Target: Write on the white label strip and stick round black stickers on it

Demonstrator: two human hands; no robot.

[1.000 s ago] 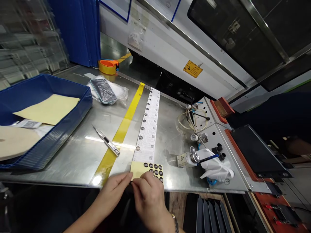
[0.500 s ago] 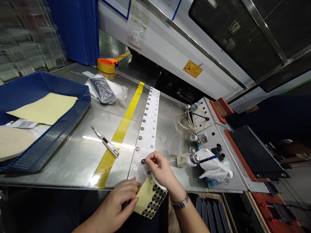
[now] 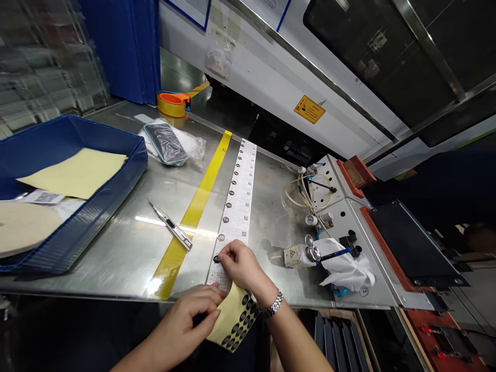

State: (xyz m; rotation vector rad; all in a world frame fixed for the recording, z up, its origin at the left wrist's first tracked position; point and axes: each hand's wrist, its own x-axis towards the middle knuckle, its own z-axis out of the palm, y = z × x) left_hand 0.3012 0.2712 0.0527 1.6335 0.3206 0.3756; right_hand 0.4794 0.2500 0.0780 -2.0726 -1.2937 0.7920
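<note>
My right hand [image 3: 240, 262] pinches a round black sticker [image 3: 216, 259] over the near end of a long strip of white labels [image 3: 237, 206]. Farther up that strip, several similar round stickers run along its left edge, with square codes on the right. Below, my left hand [image 3: 194, 315] grips a yellow sticker sheet [image 3: 228, 315] between thumb and fingers at the table's front edge. Rows of black oval stickers cover the sheet's right side; its left part is bare. My right wrist wears a metal watch band.
A utility knife [image 3: 170, 226] lies across yellow floor-style tape [image 3: 205, 191] left of the strip. Farther left stands a blue bin [image 3: 112, 206] with yellow sheets. A bagged phone-like item [image 3: 166, 143] and tape roll [image 3: 171, 105] sit behind; a pump bottle [image 3: 300, 256] stands right.
My right hand has moved left with the sticker, bringing it to the strip's left edge, in line with the others. The sticker sheet has shifted slightly left and down.
</note>
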